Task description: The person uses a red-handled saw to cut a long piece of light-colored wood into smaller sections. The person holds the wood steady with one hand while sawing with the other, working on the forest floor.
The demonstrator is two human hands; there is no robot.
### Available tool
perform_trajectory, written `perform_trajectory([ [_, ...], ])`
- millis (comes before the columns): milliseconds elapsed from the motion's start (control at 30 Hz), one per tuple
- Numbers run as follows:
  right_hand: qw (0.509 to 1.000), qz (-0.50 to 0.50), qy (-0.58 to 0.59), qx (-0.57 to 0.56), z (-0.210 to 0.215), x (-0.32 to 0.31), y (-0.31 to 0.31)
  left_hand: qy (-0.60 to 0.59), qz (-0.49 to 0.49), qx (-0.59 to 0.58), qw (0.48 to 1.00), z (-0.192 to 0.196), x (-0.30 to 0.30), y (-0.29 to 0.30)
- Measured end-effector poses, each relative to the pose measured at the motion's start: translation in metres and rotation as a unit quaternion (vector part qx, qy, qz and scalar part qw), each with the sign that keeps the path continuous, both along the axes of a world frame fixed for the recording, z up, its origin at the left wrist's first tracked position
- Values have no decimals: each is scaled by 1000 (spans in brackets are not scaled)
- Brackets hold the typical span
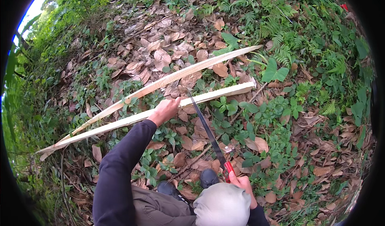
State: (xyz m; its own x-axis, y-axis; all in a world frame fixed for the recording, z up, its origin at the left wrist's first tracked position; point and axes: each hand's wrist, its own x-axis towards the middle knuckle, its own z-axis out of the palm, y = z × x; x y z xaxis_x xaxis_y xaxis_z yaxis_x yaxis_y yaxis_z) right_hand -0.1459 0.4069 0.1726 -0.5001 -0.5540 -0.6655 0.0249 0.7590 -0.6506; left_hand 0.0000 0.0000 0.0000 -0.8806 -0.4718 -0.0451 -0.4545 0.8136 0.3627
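Closest to you, your grey-brown trousers (156, 205) are filling the lower edge, and a pale, rounded, cloth-like shape (221, 206) is bulging up beside them, partly covering your right forearm. Your dark shoes (209, 178) are showing just beyond, standing among leaves and low plants.

Your right hand (244, 184) is clasping the red handle of a saw (208, 130), thumb lying along the grip. The dark blade is slanting away from you and leftward, narrowing to its tip. Its far part is crossing the near board (218, 94) just right of your left hand (167, 111), with the tip reaching past the board's far edge; whether the teeth are biting into the wood, you cannot tell from here.

Your left hand, coming out of a dark sleeve (124, 162), is grasping that board around its middle. The board is running from lower left to upper right, its pale face turning upward.

Beyond it, the far board (172, 77) is lying at a wider slant; the two are meeting at their left ends and spreading apart rightward. Farther out, brown dry leaves (161, 57) are covering the ground, ferns (282, 57) are growing at upper right, and something small and red (344, 6) is showing near the rim.
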Motion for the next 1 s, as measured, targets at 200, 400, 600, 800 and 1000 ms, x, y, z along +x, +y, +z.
perform_trajectory([
  [200, 997, -16, -69, -44, -17, 21, -72, 3, 2, -20, 1000, 8, 14, -26],
  [400, 997, -18, -74, 3, 6, -6, -66, 8, 8, -10, 1000, 6, 2, -10],
  [600, 999, 11, -29, -13, 16, 8, -53, 33, -15, -26, 999, 2, 7, -9],
  [800, 1000, 2, -29, -7, 13, 3, -5, 33, 9, 1, 999, 7, 5, -4],
  [1000, 989, -55, -132, -36, 6, 6, -55, 21, 2, -37, 999, 8, 6, -11],
])
